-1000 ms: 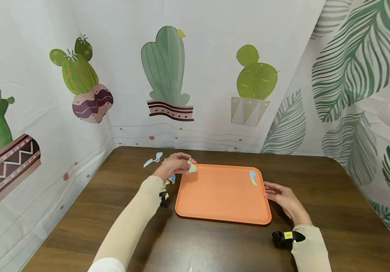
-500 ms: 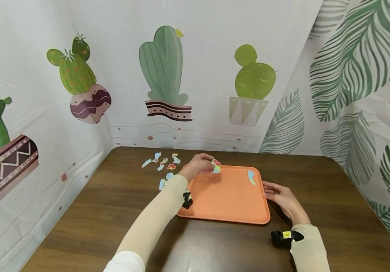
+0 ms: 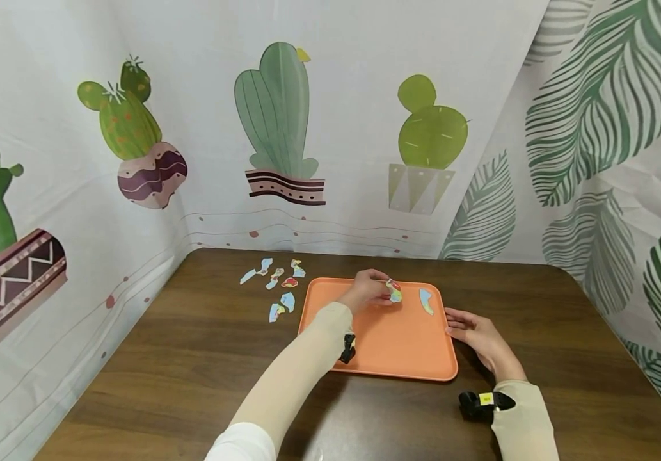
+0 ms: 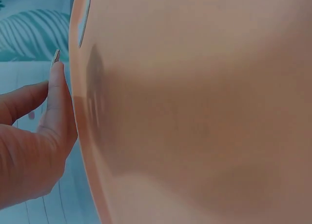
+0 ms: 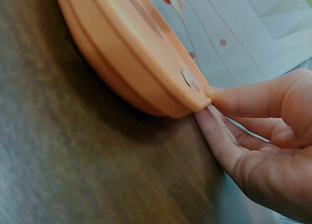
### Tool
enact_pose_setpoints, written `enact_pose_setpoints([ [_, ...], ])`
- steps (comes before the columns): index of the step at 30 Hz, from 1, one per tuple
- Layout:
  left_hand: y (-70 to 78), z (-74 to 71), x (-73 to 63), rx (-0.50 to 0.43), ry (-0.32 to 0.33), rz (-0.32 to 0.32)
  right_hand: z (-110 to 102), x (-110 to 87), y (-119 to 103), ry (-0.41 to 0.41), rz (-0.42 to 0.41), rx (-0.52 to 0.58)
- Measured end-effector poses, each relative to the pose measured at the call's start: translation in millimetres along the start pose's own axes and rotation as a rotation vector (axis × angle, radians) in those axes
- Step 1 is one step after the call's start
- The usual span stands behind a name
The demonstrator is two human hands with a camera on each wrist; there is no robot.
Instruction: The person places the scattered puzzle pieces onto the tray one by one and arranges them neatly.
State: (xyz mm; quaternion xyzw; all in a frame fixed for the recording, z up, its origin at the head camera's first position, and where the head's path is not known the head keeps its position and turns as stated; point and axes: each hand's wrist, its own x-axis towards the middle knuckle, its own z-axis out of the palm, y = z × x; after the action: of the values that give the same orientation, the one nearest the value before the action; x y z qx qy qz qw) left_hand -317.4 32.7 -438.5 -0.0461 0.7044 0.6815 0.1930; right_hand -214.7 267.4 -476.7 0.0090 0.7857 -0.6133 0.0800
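My left hand [image 3: 368,290] pinches a colourful jigsaw puzzle piece [image 3: 395,291], red, green and pale blue, above the orange tray [image 3: 399,349]. In the left wrist view that piece [image 4: 56,56] shows edge-on between thumb and fingers, over the tray. A curved blue puzzle piece with a yellow-green tip [image 3: 426,301] lies at the tray's upper right. On the tray's right side, my right hand [image 3: 482,339] holds the rim. The right wrist view shows the thumb on top of the rim and fingers [image 5: 214,131] beneath it.
Left of the tray, several loose puzzle pieces [image 3: 275,278] lie scattered on the dark wooden table [image 3: 209,339]. A white cloth [image 3: 353,141] printed with cacti and leaves hangs behind the table. Both wrists wear black camera mounts [image 3: 477,405].
My left hand has carried its puzzle piece rightward from the tray's left edge to near the curved piece, uncovering the loose pieces on the left. The right hand stays at the rim.
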Motion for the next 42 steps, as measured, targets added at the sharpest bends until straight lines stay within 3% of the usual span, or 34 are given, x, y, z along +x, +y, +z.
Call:
enact_pose_setpoints([
  [7, -1.9, 18.6, 2.5, 0.018, 0.043, 0.016, 0.5, 0.3, -1.1, 0.001, 0.0, 0.005],
  [20, -9.4, 35.0, 5.6, 0.048, 0.107, 0.002, 1.0, 2.9, 3.0, 0.0, 0.012, 0.005],
  [30, -9.4, 43.7, 5.4, 0.061, 0.139, -0.002, 1.5, 2.3, 1.3, 0.007, -0.005, 0.027],
  [42, -8.6, 48.7, 4.5, 0.106, 0.144, 0.036, -1.6, 2.8, 2.0, -0.013, 0.005, 0.031],
])
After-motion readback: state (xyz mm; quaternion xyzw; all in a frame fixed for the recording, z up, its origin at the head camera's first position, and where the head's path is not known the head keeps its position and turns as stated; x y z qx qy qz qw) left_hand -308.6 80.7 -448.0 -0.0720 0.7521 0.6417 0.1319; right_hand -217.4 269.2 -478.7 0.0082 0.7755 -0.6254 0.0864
